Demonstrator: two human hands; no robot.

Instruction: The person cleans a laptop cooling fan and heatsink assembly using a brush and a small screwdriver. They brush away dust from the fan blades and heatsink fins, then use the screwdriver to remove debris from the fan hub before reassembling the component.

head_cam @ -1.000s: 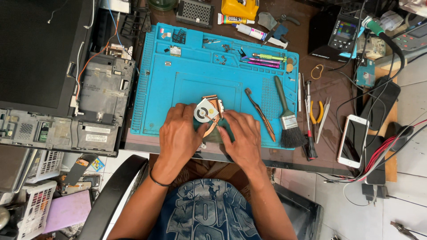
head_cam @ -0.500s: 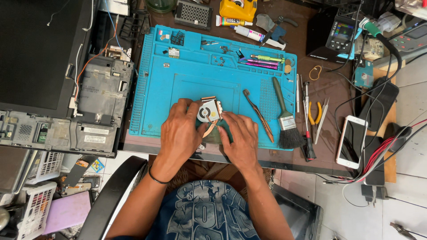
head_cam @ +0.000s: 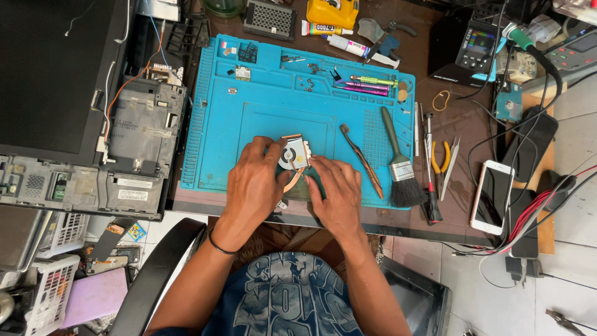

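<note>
Blue silicone work mat fills the middle of the frame, its near edge running along the lower centre where the desk ends; most of its upper half lies bare, offering free room above the hands. Right of the hands, a copper-toned toothbrush and a black paintbrush lie close by, then screwdrivers, yellow pliers and a white phone at right. An opened laptop chassis crowds the mat's left edge. At lower centre of the mat sits a small laptop cooling fan with copper heat pipe. The left hand curls over its left side, fingers gripping it; the right hand lies palm down, fingertips pinching the heat pipe's lower end
</note>
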